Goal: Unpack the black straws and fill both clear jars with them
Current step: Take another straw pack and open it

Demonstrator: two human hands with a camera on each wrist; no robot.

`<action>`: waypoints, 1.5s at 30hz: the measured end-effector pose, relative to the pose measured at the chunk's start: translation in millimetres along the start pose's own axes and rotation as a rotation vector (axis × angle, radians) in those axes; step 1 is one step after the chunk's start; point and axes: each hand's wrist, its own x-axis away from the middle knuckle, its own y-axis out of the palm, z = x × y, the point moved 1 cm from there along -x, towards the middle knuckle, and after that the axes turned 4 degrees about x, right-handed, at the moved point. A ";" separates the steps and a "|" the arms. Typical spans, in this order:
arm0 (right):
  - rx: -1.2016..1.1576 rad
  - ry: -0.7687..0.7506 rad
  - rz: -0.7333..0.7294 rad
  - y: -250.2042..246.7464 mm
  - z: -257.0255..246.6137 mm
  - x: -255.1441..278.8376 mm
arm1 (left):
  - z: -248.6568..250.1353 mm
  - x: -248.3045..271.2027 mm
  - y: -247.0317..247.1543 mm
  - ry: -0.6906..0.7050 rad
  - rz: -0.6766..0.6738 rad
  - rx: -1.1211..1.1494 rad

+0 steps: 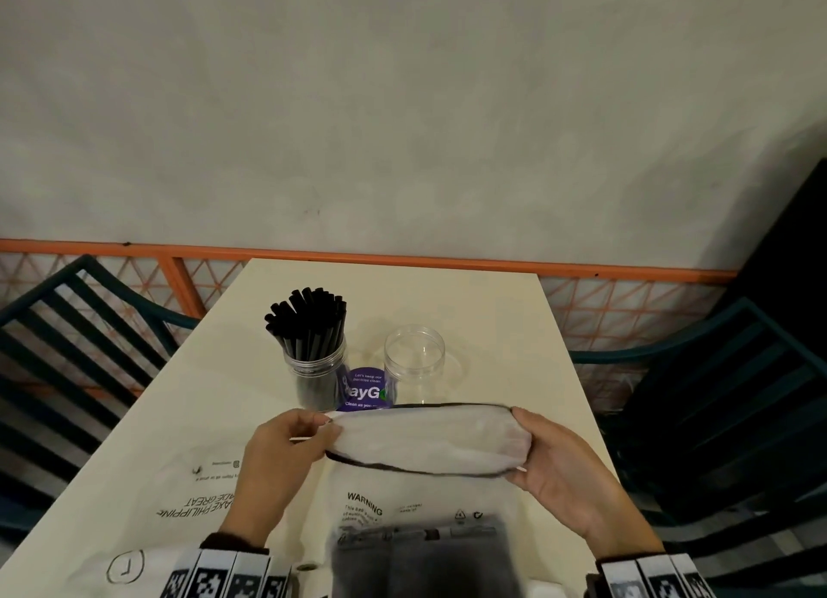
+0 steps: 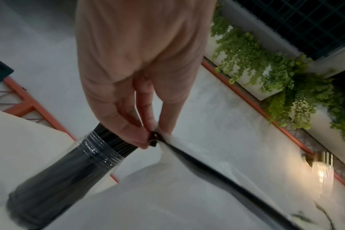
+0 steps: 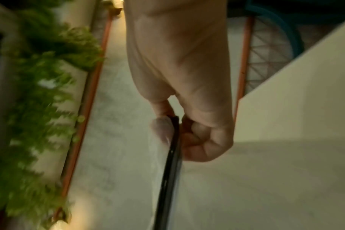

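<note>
A frosted plastic zip bag (image 1: 425,445) with a black zipper rim is held up over the near part of the table, its mouth pulled wide. My left hand (image 1: 291,441) pinches the left end of the rim (image 2: 153,140); my right hand (image 1: 550,454) grips the right end (image 3: 174,124). A dark bundle (image 1: 420,557), blurred, shows through the bag's lower part. Behind the bag, the left clear jar (image 1: 315,374) is packed with black straws (image 1: 309,324). The right clear jar (image 1: 415,360) stands with nothing in it.
A purple round sticker (image 1: 364,389) lies on the cream table (image 1: 492,311) between the jars. A second printed plastic bag (image 1: 197,499) lies flat at the near left. Dark slatted chairs (image 1: 67,351) stand at both sides; an orange railing (image 1: 402,257) runs behind the table.
</note>
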 end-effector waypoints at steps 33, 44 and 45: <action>-0.368 0.071 -0.140 -4.1 1.0 -2.7 | 10.4 7.4 0.8 -0.512 -0.308 1.120; 0.653 -0.228 0.151 13.0 18.4 2.4 | 28.3 15.2 7.9 -0.145 -0.145 0.597; 0.724 -0.299 0.276 9.2 15.0 0.7 | 27.2 16.9 7.9 -0.098 -0.117 0.462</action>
